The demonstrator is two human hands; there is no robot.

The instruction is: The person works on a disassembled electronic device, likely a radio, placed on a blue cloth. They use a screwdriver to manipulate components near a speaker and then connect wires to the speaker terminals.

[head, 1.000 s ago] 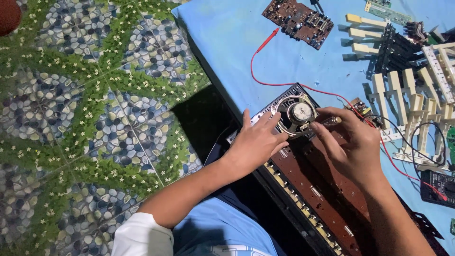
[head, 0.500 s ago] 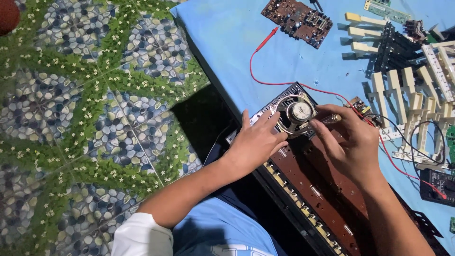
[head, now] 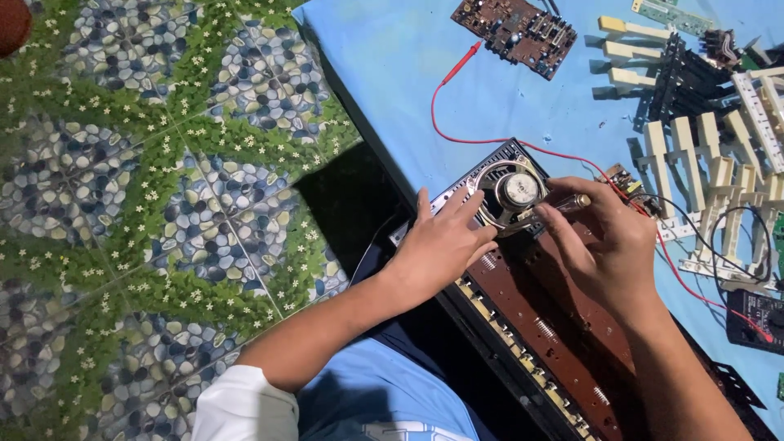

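A round speaker (head: 513, 192) with a metal back sits in the black keyboard case (head: 490, 163) at its near end. My left hand (head: 441, 245) lies flat on the case with fingers spread, its fingertips touching the speaker's rim. My right hand (head: 608, 241) grips a small screwdriver (head: 563, 204) whose tip points at the speaker's edge. A long brown circuit board (head: 555, 327) runs down the case under both hands.
A blue cloth (head: 408, 73) covers the table. A red test lead (head: 449, 106) curves across it. Another brown circuit board (head: 514, 28) lies at the back. Several loose cream keys (head: 702, 163) and a black frame (head: 686, 77) lie right. A black multimeter (head: 755, 318) sits far right. Patterned floor tiles (head: 147, 204) at left.
Both hands stay at the speaker; the right hand with the screwdriver has shifted only slightly. Nothing else has moved.
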